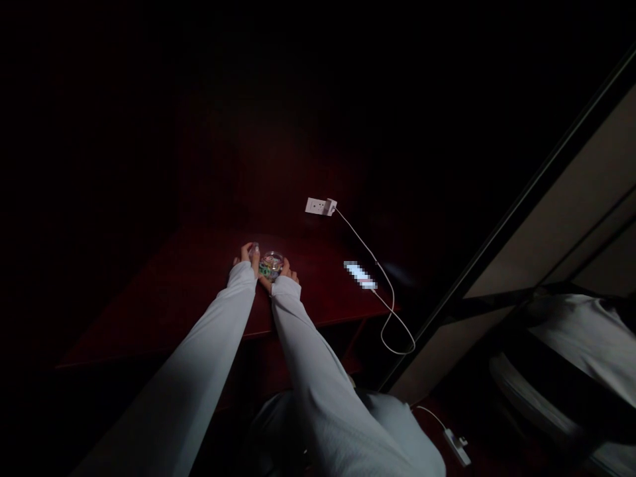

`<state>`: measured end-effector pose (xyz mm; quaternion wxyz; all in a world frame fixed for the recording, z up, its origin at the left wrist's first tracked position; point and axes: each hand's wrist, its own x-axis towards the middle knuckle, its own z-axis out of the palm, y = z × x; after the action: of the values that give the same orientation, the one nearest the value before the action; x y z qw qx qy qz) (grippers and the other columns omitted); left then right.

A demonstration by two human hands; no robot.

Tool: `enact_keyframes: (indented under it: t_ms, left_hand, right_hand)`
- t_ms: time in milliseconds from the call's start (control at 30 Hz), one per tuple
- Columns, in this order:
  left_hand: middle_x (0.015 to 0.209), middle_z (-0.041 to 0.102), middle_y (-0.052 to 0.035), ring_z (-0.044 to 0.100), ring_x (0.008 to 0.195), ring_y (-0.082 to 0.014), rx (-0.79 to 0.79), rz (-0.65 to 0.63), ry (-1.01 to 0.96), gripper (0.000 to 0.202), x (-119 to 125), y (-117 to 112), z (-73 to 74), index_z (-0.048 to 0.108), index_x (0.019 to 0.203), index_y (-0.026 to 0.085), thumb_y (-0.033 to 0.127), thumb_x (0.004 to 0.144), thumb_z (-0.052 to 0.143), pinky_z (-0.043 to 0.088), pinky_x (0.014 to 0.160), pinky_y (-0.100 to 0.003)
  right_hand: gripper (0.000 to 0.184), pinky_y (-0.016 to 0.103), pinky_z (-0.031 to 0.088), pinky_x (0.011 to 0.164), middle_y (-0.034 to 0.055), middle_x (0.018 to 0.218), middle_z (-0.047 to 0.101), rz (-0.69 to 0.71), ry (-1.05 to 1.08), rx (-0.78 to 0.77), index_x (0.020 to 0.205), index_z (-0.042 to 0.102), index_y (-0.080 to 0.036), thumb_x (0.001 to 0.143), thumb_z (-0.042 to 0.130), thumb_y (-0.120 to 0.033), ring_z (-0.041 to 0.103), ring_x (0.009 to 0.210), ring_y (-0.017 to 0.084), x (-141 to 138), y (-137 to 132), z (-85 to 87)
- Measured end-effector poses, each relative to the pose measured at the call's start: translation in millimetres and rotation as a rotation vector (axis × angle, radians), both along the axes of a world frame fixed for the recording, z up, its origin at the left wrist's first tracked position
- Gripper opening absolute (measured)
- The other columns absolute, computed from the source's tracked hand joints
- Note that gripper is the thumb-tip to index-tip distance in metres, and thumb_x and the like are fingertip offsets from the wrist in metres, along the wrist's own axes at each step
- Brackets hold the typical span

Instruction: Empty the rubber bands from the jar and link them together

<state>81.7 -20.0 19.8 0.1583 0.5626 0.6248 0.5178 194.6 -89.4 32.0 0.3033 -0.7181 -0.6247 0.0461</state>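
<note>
Both my arms, in pale long sleeves, reach out over the dark red table (199, 278). A small clear round container (271, 264) sits between my hands, with green, pink and other coloured bits showing through its side. My right hand (287, 273) is wrapped round the container's right and near side. Just left of it, my left hand (245, 254) is closed around a small clear, pinkish object (255, 250), too small and dim to name. Most fingers of that hand are turned away from view.
A white wall socket (316, 206) holds a charger plug (330, 207). Its white cable (365, 245) loops past the table's right edge to a lit phone (360, 275). Lower right, a white power strip (457, 447) lies on the floor near pale fabric (586, 331). The surroundings are very dark.
</note>
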Motion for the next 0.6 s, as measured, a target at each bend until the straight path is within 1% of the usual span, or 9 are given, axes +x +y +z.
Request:
enact_keyframes:
  t_ms: [67,100,133,167,200,267,400,533,600]
  left_hand:
    - [0.120,0.075,-0.0192,0.070,0.120,-0.0346,-0.042,-0.015,0.010,0.042,0,-1,-1.2,0.060,0.141,0.020,0.036,0.106,0.045,0.050,0.109,-0.047]
    - [0.119,0.076,-0.0196,0.070,0.120,-0.0346,-0.065,-0.022,0.028,0.042,-1,0,-2.1,0.060,0.141,0.019,0.037,0.106,0.045,0.050,0.109,-0.047]
    - [0.120,0.076,-0.0204,0.070,0.120,-0.0349,-0.090,-0.026,0.046,0.042,-1,2,-3.2,0.061,0.140,0.019,0.038,0.106,0.045,0.051,0.108,-0.047]
    - [0.121,0.076,-0.0217,0.070,0.121,-0.0358,-0.099,-0.025,0.067,0.044,-2,4,-4.5,0.061,0.141,0.018,0.039,0.106,0.045,0.052,0.106,-0.046]
    - [0.121,0.076,-0.0224,0.069,0.122,-0.0368,-0.107,-0.033,0.088,0.045,-3,6,-6.1,0.060,0.142,0.018,0.041,0.106,0.046,0.054,0.102,-0.047]
    - [0.123,0.076,-0.0227,0.068,0.124,-0.0372,-0.112,-0.039,0.096,0.046,-4,12,-10.0,0.061,0.142,0.017,0.041,0.107,0.044,0.055,0.101,-0.046]
    - [0.123,0.077,-0.0204,0.072,0.119,-0.0320,-0.126,-0.017,0.119,0.046,-6,23,-18.3,0.061,0.142,0.015,0.040,0.109,0.041,0.056,0.098,-0.039]
    - [0.132,0.074,-0.0193,0.070,0.125,-0.0306,-0.121,0.013,0.155,0.044,-7,26,-22.1,0.059,0.144,0.014,0.035,0.110,0.039,0.054,0.104,-0.037]
    - [0.133,0.074,-0.0198,0.069,0.127,-0.0310,-0.122,0.012,0.185,0.044,-8,26,-21.8,0.060,0.143,0.013,0.035,0.110,0.040,0.054,0.105,-0.037]
  right_hand:
    - [0.088,0.035,0.042,0.103,0.0226,0.146,0.066,0.006,0.001,-0.037,0.165,0.040,-0.010,0.093,0.075,-0.045,0.061,0.133,0.030,0,-3,0.8]
    - [0.084,0.034,0.042,0.103,0.0225,0.146,0.067,0.009,-0.002,-0.030,0.164,0.040,-0.009,0.095,0.072,-0.045,0.061,0.133,0.030,0,-4,1.1]
    - [0.078,0.034,0.041,0.104,0.0228,0.146,0.066,-0.012,-0.006,0.029,0.164,0.040,-0.007,0.100,0.066,-0.044,0.060,0.134,0.029,0,-5,1.3]
    - [0.078,0.034,0.040,0.105,0.0230,0.147,0.065,-0.014,-0.007,0.044,0.164,0.039,-0.007,0.101,0.065,-0.044,0.060,0.135,0.028,0,-6,1.6]
    - [0.082,0.033,0.041,0.105,0.0220,0.149,0.064,-0.007,0.000,0.028,0.165,0.039,-0.009,0.098,0.068,-0.046,0.060,0.134,0.028,0,-6,1.8]
    - [0.093,0.033,0.042,0.105,0.0196,0.150,0.064,0.037,0.019,-0.038,0.167,0.036,-0.013,0.092,0.076,-0.050,0.061,0.133,0.029,2,-5,1.5]
    - [0.092,0.037,0.042,0.109,0.0196,0.149,0.065,0.050,0.044,-0.042,0.167,0.035,-0.014,0.094,0.074,-0.054,0.059,0.135,0.031,6,3,-4.8]
    - [0.097,0.040,0.042,0.112,0.0186,0.151,0.064,0.082,0.047,-0.031,0.165,0.037,-0.017,0.089,0.077,-0.061,0.058,0.135,0.033,8,15,-15.2]
    - [0.099,0.041,0.043,0.111,0.0196,0.149,0.065,0.074,0.050,-0.027,0.165,0.036,-0.017,0.087,0.076,-0.063,0.059,0.134,0.033,8,19,-18.3]
